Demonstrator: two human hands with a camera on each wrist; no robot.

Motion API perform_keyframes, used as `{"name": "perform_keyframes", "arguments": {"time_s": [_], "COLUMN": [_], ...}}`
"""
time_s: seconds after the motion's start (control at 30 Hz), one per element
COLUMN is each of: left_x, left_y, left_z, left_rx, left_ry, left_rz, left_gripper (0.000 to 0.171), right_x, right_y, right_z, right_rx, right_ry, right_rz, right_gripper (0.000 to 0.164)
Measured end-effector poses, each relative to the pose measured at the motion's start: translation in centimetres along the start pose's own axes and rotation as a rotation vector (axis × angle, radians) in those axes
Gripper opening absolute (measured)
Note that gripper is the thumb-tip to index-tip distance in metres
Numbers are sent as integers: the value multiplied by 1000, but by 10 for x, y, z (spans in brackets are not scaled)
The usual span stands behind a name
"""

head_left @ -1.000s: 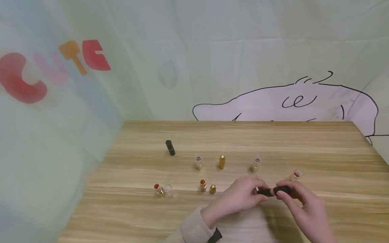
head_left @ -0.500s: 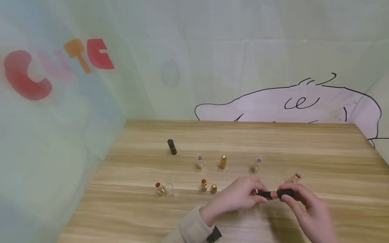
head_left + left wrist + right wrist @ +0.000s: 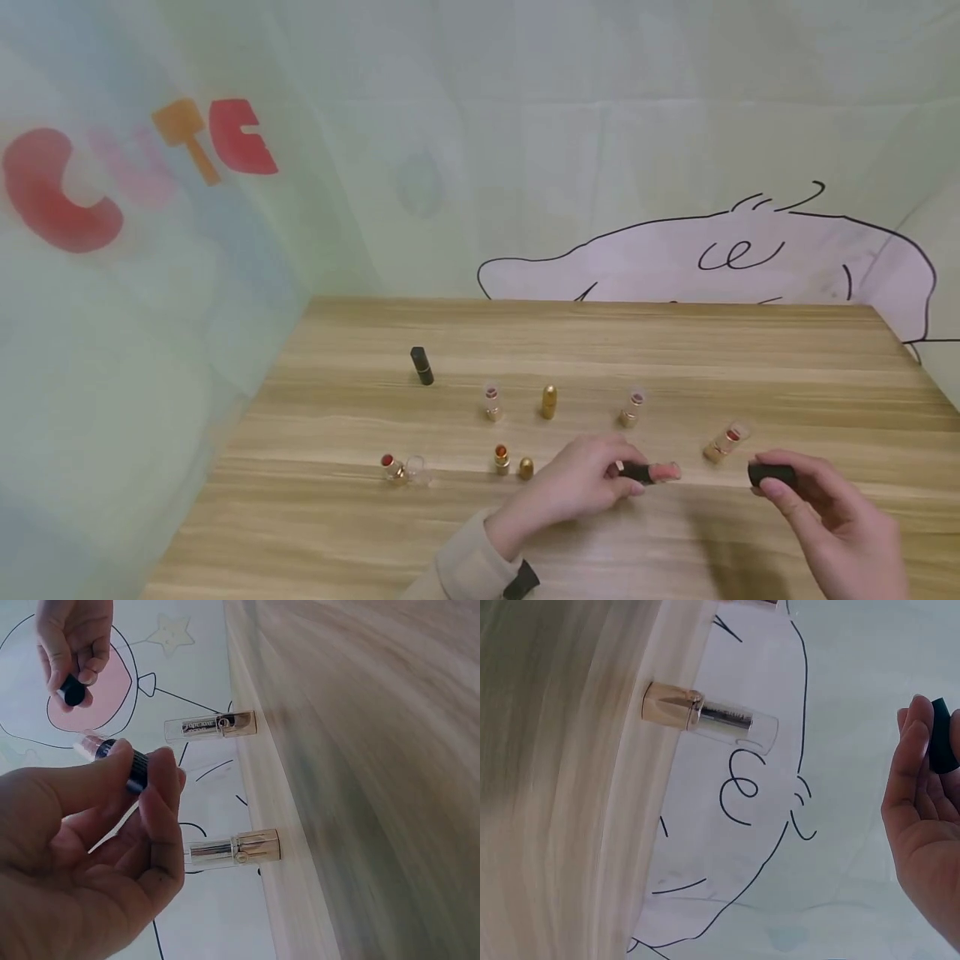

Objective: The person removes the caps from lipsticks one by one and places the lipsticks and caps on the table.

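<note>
My left hand (image 3: pixel 581 479) pinches a black lipstick (image 3: pixel 637 472) by its base, thumb against fingers. Its pink end points to the right, and the left wrist view shows the same lipstick (image 3: pixel 124 759) tilted above the table. To the right, my right hand (image 3: pixel 832 517) holds a black lipstick cap (image 3: pixel 771 475) between thumb and fingers, apart from the lipstick. The right wrist view shows the cap (image 3: pixel 943 736) dark in the fingers. Just behind the gap between my hands stands a clear-capped lipstick with a gold base (image 3: pixel 725 443).
Behind stand a black tube (image 3: pixel 422 366), a clear-capped lipstick (image 3: pixel 492 403), a gold tube (image 3: pixel 549 402) and another clear-capped lipstick (image 3: pixel 632 408). Nearer are an uncapped gold lipstick (image 3: pixel 502 459), its small gold cap (image 3: pixel 527 468) and a red lipstick (image 3: pixel 392 468) beside a clear cap (image 3: pixel 417 470).
The right hand has drawn the black cap off to the right, baring the pink end of the lipstick. The left hand has shifted slightly left with the lipstick.
</note>
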State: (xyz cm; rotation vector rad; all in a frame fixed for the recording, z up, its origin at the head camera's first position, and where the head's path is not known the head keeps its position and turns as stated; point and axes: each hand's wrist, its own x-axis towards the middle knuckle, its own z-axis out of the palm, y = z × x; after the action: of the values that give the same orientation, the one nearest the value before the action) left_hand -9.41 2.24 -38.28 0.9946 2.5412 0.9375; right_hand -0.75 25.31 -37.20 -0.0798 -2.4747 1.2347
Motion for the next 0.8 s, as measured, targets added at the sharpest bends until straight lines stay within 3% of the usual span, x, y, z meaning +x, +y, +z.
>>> {"name": "perform_keyframes", "arguments": {"time_s": [0.17,0.27,0.5,0.6,0.8], "left_x": [1,3,13,18,27], "left_y": [1,2,1,0,0], "left_z": [0,2,11,16,24], "left_rx": [-82,-95,-107,-48,107], "left_ry": [28,58,49,25,-7], "left_rz": [-77,-112,-164,-168,-153], "left_gripper": [18,16,16,15,17], "right_x": [1,3,12,17,24], "right_y": [7,15,33,35,33], "right_z": [1,8,30,37,49], "right_rx": [-29,-83,-206,-238,-305], "right_ry": [-25,-75,-121,-139,-179], "right_rz": [-49,-122,-391,-466,-516], "right_gripper": [26,28,36,37,33]}}
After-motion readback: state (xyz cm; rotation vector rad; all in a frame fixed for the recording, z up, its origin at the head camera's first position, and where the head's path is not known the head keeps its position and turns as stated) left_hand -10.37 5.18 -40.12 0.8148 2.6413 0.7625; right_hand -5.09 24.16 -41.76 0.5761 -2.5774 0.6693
